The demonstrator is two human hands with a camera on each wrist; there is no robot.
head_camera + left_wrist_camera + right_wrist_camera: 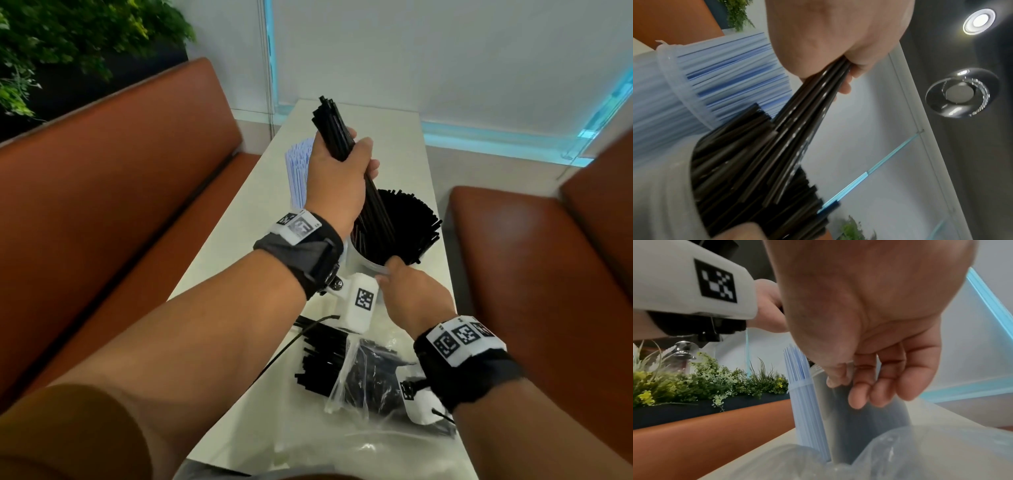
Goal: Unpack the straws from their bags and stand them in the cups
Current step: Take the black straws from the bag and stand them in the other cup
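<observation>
Our left hand (337, 178) fists round a bundle (356, 178) of black straws angled into the cup (368, 265); right hand (416, 296) pinches its rim. Light, slippery, springy, so we'd grip mid-length.

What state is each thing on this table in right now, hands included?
Left hand: grips a bundle of black straws, lower ends in the cup.
Right hand: thumb and fingers pinch the cup's near rim.
Clear cup: upright, crowded with black straws.
Second cup: upright, filled with blue-and-white straws.
Plastic bag: lying flat, black straws inside.
Loose black straws: lying beside the bag.
</observation>
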